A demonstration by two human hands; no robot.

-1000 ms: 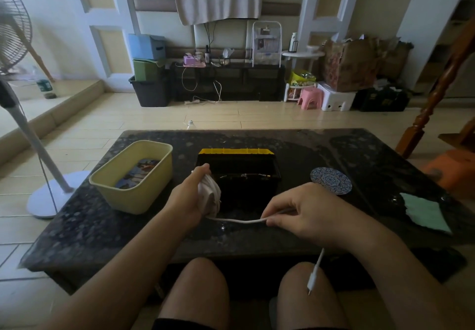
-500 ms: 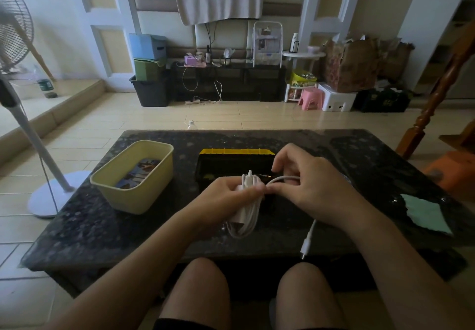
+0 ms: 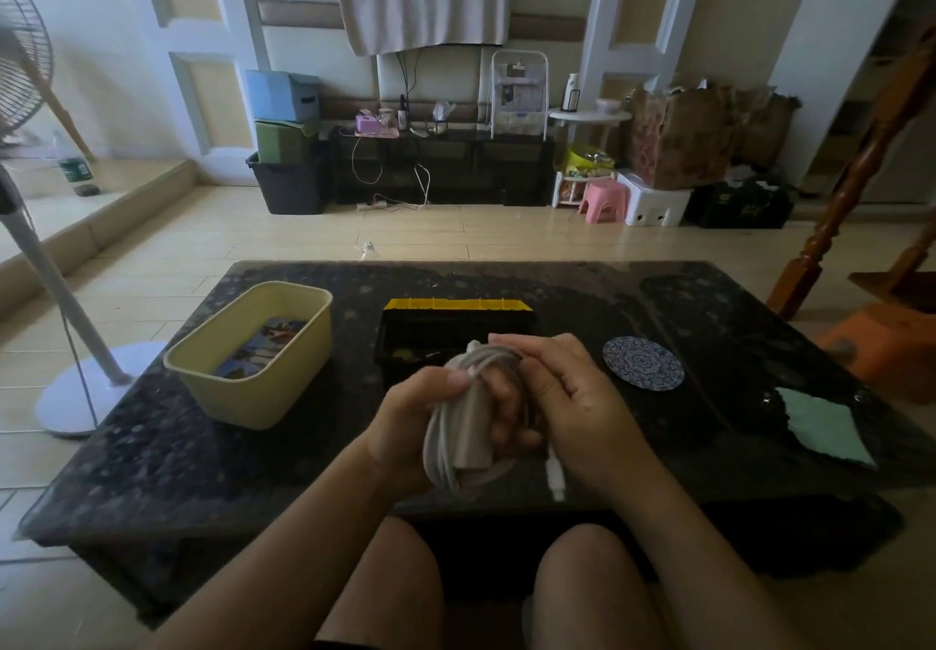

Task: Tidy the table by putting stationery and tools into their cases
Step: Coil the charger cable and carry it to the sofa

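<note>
White cable (image 3: 439,447): wound in a coil round a charger block (image 3: 473,434), held just above the worktop's (image 3: 152,447) near edge; its plug end (image 3: 555,477) hangs loose at 4 o'clock of the coil.
Left hand (image 3: 405,411): fingers curled round the coil, gripping it.
Right hand (image 3: 582,406): fingers bent, pinching the cable at the coil's top.
Case (image 3: 456,306): black, yellow lid, open, at 12 o'clock of the hands.
Tub (image 3: 253,396): yellow, at 10 o'clock.
Coaster (image 3: 643,363): at 2 o'clock.
Cloth (image 3: 825,426): green, at 3 o'clock.
</note>
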